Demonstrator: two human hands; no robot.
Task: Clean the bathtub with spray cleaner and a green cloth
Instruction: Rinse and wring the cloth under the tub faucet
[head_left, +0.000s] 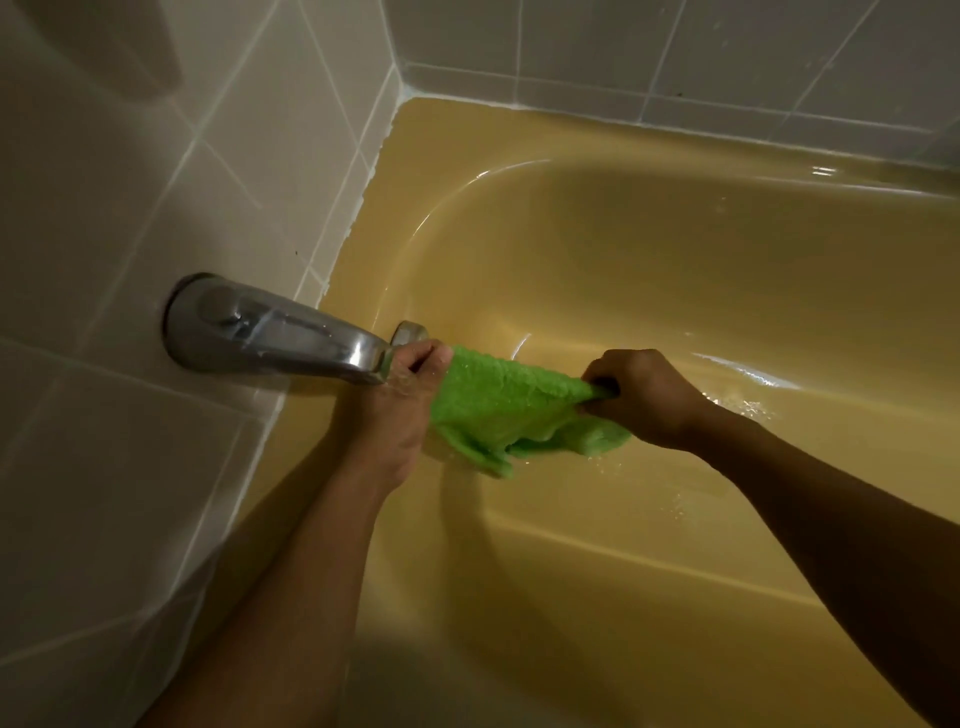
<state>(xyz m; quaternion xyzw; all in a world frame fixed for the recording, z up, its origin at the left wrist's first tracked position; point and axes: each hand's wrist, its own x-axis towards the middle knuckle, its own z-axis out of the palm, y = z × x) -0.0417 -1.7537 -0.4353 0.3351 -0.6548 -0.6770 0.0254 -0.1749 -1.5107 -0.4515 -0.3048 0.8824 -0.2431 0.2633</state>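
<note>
A wet green cloth (501, 402) is stretched between both my hands over the yellow bathtub (675, 249). My left hand (402, 410) grips the cloth's left end right under the mouth of the metal tub spout (275, 332). My right hand (644, 397) is closed on the cloth's right end, farther into the tub. The cloth's lower edge hangs loose below my hands. Water drops glisten on the tub floor to the right of my right hand. No spray cleaner is in view.
White tiled walls (130, 182) stand on the left and along the back (675, 57). A round metal overflow plate (410, 330) sits on the tub's end wall just behind the spout. The tub's near rim (597, 566) runs below my arms.
</note>
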